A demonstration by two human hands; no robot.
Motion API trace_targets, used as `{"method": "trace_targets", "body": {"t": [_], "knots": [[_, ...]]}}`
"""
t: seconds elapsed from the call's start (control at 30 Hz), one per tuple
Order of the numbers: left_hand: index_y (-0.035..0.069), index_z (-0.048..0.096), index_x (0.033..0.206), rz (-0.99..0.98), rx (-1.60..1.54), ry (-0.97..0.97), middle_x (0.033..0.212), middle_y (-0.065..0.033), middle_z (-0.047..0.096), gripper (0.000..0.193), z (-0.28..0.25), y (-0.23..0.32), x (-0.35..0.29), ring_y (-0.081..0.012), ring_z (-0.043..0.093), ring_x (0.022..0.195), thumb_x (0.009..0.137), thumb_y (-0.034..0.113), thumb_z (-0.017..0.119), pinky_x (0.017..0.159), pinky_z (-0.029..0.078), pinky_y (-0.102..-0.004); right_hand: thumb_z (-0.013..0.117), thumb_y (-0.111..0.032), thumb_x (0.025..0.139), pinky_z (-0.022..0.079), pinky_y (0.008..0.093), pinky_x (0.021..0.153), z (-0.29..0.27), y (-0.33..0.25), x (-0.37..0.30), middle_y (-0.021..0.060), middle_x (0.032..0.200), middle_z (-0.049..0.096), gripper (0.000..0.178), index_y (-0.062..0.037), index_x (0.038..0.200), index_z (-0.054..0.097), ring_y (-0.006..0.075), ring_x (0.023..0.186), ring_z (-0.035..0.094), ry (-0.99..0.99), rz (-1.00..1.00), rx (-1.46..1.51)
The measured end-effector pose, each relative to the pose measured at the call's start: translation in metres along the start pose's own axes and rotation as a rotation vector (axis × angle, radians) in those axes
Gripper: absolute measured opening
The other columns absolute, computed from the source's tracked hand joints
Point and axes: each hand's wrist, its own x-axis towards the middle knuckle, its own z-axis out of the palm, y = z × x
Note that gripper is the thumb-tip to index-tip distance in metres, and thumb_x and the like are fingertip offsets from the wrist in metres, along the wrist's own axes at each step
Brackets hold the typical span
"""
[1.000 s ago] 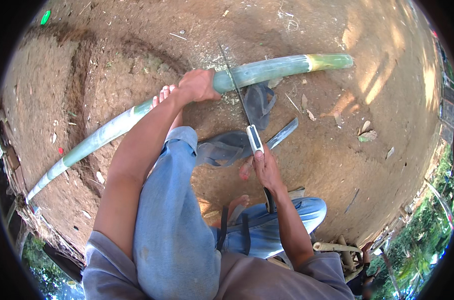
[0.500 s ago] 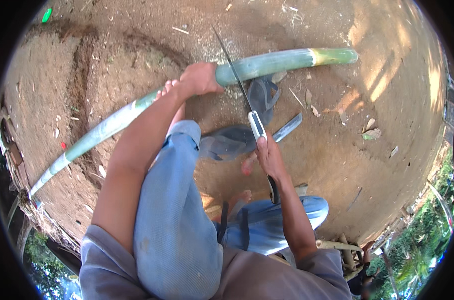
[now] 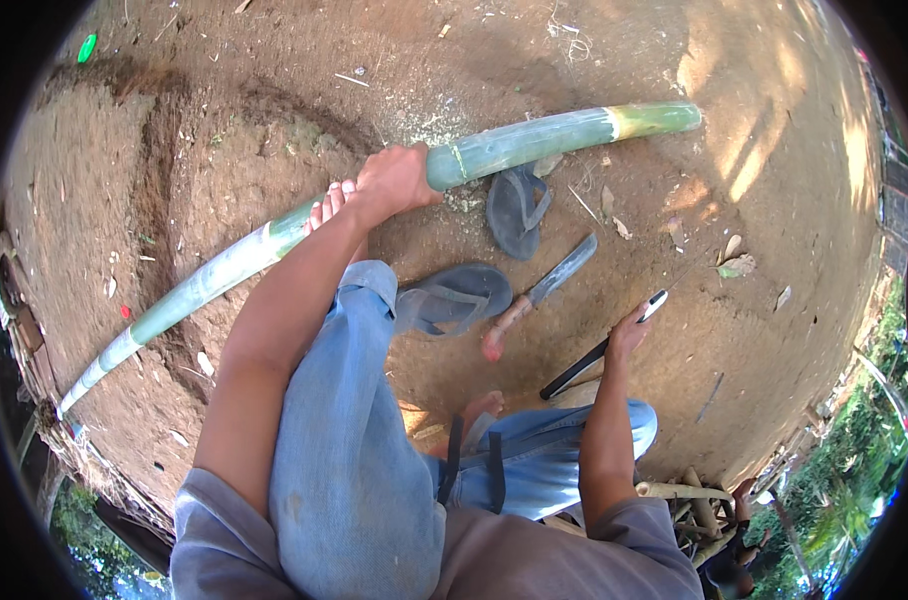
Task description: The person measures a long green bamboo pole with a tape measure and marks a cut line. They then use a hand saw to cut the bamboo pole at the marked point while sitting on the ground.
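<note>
A long green bamboo pole lies slantwise across the ground, its thicker end to the right. My left hand is wrapped round it, beside the bare toes resting on it. Just right of that hand, a pale cut line shows on the bamboo, with light sawdust on the soil around. My right hand grips a handsaw by its black-and-white handle, away from the pole. The saw's blade points up and right and is hardly visible, seen nearly edge-on.
A big knife with a reddish-ended handle lies on the dirt between my hands. Two dark sandals lie close by. Dry leaves are scattered at right. Cut poles and another person are at lower right.
The saw has come off the bamboo and swung right and nearer with my right hand. The cut line on the pole now shows. My left hand keeps its hold.
</note>
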Motion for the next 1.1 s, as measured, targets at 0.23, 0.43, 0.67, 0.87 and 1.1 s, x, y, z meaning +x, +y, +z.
{"method": "trace_targets", "body": {"t": [0.23, 0.43, 0.67, 0.87, 1.1], "knots": [[0.000, 0.059, 0.117, -0.086, 0.032, 0.084, 0.107, -0.0226, 0.072, 0.064, 0.012, -0.002, -0.010, -0.0374, 0.071, 0.102, 0.072, 0.037, 0.086, 0.092, 0.056, -0.0452, 0.063, -0.059, 0.093, 0.044, 0.0442, 0.105, 0.022, -0.193, -0.031, 0.0306, 0.141, 0.053, 0.087, 0.0144, 0.137, 0.049, 0.0368, 0.131, 0.052, -0.268, -0.300, 0.450], [-0.002, 0.057, 0.115, -0.040, 0.023, 0.071, 0.104, -0.0241, 0.071, 0.065, 0.011, 0.001, -0.007, -0.0378, 0.071, 0.101, 0.072, 0.037, 0.087, 0.091, 0.057, -0.0450, 0.072, -0.061, 0.086, 0.046, 0.0528, 0.108, 0.101, -0.367, -0.015, 0.0183, 0.138, 0.053, 0.097, 0.0000, 0.150, 0.033, 0.0361, 0.122, 0.056, -0.719, 0.216, 1.022], [0.000, 0.059, 0.119, -0.036, -0.004, -0.002, 0.105, -0.0238, 0.072, 0.065, -0.001, 0.000, -0.003, -0.0376, 0.071, 0.101, 0.073, 0.038, 0.083, 0.092, 0.057, -0.0453, 0.061, -0.048, 0.096, 0.045, 0.0575, 0.107, 0.155, -0.305, -0.005, 0.0143, 0.131, 0.058, 0.058, -0.0103, 0.136, 0.047, 0.0341, 0.118, 0.059, -0.638, 0.323, 1.277], [0.003, 0.059, 0.127, -0.099, 0.007, -0.054, 0.108, -0.0236, 0.071, 0.072, -0.002, -0.007, -0.001, -0.0383, 0.070, 0.103, 0.071, 0.043, 0.080, 0.094, 0.055, -0.0466, 0.066, -0.047, 0.092, 0.045, 0.0586, 0.106, 0.081, -0.294, -0.022, 0.0180, 0.130, 0.054, 0.071, -0.0066, 0.144, 0.039, 0.0366, 0.122, 0.055, -0.492, 0.239, 1.430], [0.003, 0.060, 0.125, -0.098, 0.024, -0.088, 0.113, -0.0235, 0.070, 0.073, -0.010, -0.003, 0.002, -0.0387, 0.067, 0.110, 0.070, 0.045, 0.081, 0.098, 0.052, -0.0472, 0.069, -0.040, 0.091, 0.056, 0.0477, 0.090, -0.045, -0.293, -0.014, 0.0155, 0.107, 0.062, 0.051, -0.0050, 0.123, 0.050, 0.0314, 0.098, 0.064, -0.271, -0.056, 1.361]]}}
